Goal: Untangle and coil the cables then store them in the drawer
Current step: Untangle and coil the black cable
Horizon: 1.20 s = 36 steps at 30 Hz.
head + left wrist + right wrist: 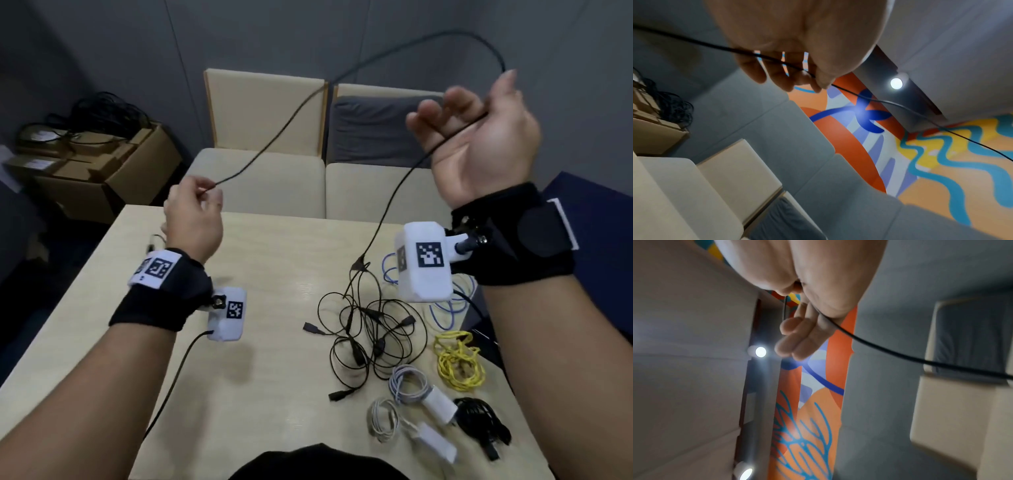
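1. Black cable (pixel 279 126), head view: strung in the air between both hands above the pale wooden table (pixel 274 274). The left hand (pixel 193 221) is low, over the table's far edge, and pinches the cable. From there the cable arcs up to the right hand (pixel 479 137), which is raised palm-up. It crosses that palm and drops to a tangle of thin black leads (pixel 370 329) on the table.
2. Head view only: more stock lies on the table's right side.
   - blue cable (pixel 445 313)
   - yellow cable (pixel 459 366)
   - white chargers (pixel 442 406) with coiled pale leads
   - black bundle (pixel 479 421)
   - cardboard boxes (pixel 113 171) stand on the floor at left
3. Left wrist view: shows the grip that the back of the hand hides from the head camera. Thumb and forefinger (pixel 824 78) are closed tip to tip on the cable (pixel 715 45). The other fingers are curled beneath, and the cable passes in front of them. A painted wall (pixel 941 162) is seen behind.
4. Right wrist view: fingers (pixel 797 344) are together, loosely bent and not clasped. The cable (pixel 890 350) comes out of the crease at the thumb base and runs off to the right. Cannot tell whether the thumb presses on it. The hand looks relaxed, with the cable draped over it.
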Available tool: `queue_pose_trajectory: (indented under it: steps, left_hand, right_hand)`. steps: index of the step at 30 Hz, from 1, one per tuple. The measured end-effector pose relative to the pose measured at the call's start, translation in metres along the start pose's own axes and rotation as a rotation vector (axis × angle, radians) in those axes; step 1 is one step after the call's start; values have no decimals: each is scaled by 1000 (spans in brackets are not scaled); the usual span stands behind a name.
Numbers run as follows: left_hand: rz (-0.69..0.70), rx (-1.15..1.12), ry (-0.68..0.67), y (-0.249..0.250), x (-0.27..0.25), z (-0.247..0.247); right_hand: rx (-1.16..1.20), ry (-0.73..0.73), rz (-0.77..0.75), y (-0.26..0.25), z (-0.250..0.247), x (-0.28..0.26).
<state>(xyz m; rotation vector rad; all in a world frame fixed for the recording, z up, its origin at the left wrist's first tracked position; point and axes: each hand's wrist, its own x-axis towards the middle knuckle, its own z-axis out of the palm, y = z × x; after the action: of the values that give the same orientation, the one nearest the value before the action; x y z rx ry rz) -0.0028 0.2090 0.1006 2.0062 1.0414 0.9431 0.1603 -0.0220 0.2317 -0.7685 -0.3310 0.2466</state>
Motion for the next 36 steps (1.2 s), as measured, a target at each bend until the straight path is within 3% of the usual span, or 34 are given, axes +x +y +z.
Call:
queue_pose_trajectory:
  steps: [2,5,6,8,11,14,19,23,26,28,29,31,34,36]
  left_hand:
    - [-35,132,-20,15,-15,8]
    - [179,13,-1,34,-49,25]
    - [247,-106,-87,34,-60,34]
    - [228,-305,-421,33,-78,48]
    - [177,-282,-903,27,-93,69]
    - [206,-191,-1052,23,-95,81]
    - [76,-267,-909,23,-82,71]
    - [84,-211,-763,23,-68,60]
    - [221,-107,-642,27,-61,53]
    - [307,-43,-577,30,-60,50]
    - [307,-36,-559,32,-60,50]
    - [310,-40,-547,37,-61,51]
    - [338,-57,-584,49,-65,52]
    - [307,-169,-617,56,-66,51]
  right_hand:
    - [57,-2,84,9,7,-2]
    - [115,2,151,19,17,-6]
    - [134,4,163,21,20,-7]
    - [164,0,188,22,24,-9]
    - [209,-13,219,19,24,-8]
    - [212,3,202,10,19,-7]
    - [106,80,145,-7,-17,5]
    - [-193,140,146,-1,-58,9]
    - [-799,140,158,20,-86,5]
    - [-1306,193,75,31,-103,3]
    - [-1412,197,-10,34,-105,0]
    - [-1412,36,-100,41,-96,-12]
    - [-1327,-502,150,58,-75,-37]
    - [-1245,-703,281,76,-68,-47]
